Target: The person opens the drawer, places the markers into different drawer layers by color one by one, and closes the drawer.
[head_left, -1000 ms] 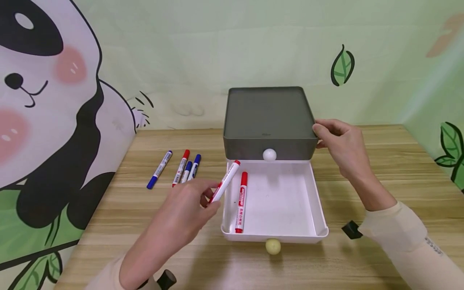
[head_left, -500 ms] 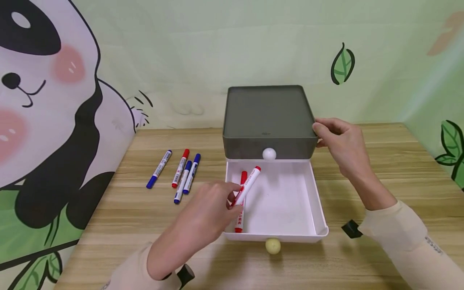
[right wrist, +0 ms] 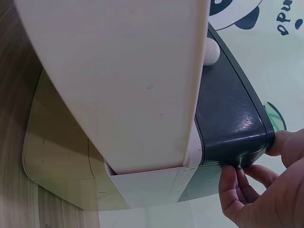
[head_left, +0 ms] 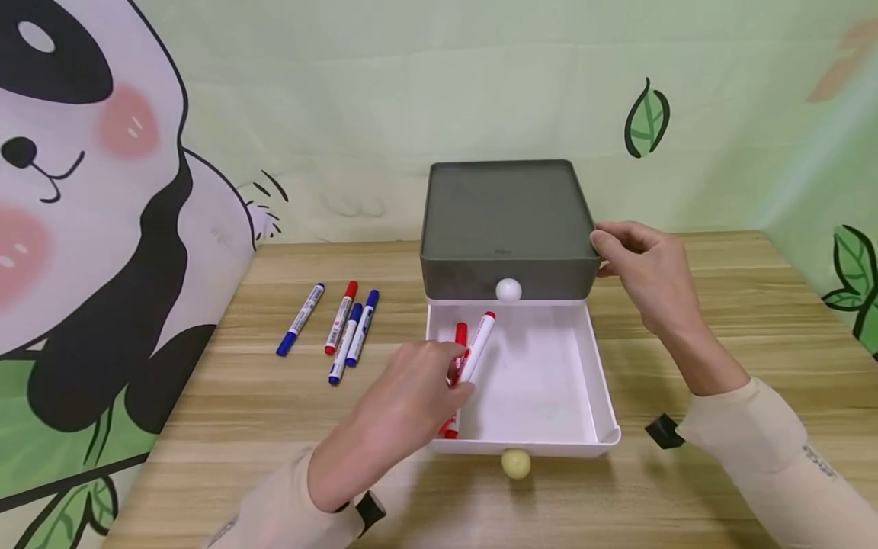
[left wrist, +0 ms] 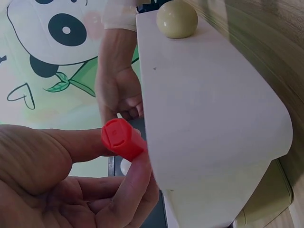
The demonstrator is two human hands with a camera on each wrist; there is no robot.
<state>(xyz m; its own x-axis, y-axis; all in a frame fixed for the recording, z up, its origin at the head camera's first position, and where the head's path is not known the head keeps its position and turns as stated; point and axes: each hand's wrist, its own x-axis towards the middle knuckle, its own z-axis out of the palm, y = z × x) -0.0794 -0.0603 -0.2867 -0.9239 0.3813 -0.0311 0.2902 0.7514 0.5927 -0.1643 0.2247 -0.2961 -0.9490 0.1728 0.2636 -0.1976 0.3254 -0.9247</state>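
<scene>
My left hand (head_left: 408, 400) pinches a red-capped white marker (head_left: 479, 345) between thumb and fingers, tilted over the left side of the pulled-out white drawer (head_left: 545, 374). In the left wrist view the marker's red end (left wrist: 115, 135) pokes out between the fingertips, beside the drawer's outer wall. Another red-capped marker (head_left: 461, 333) lies along the drawer's left wall, partly hidden behind my left hand. My right hand (head_left: 652, 278) holds the right front corner of the dark grey top unit (head_left: 507, 210), thumb on the upper edge and fingers lower down, as the right wrist view shows.
Several markers lie on the wooden table left of the drawer: one blue (head_left: 300, 320) apart, and a red one (head_left: 341, 318) beside two blue ones (head_left: 362, 328). A white knob (head_left: 508, 290) fronts the grey unit, a pale yellow knob (head_left: 516, 463) the drawer. A printed backdrop stands behind.
My left hand has carried its marker rightwards from the drawer's left edge to over the drawer, then slightly lower and steeper. The right hand has stayed on the corner.
</scene>
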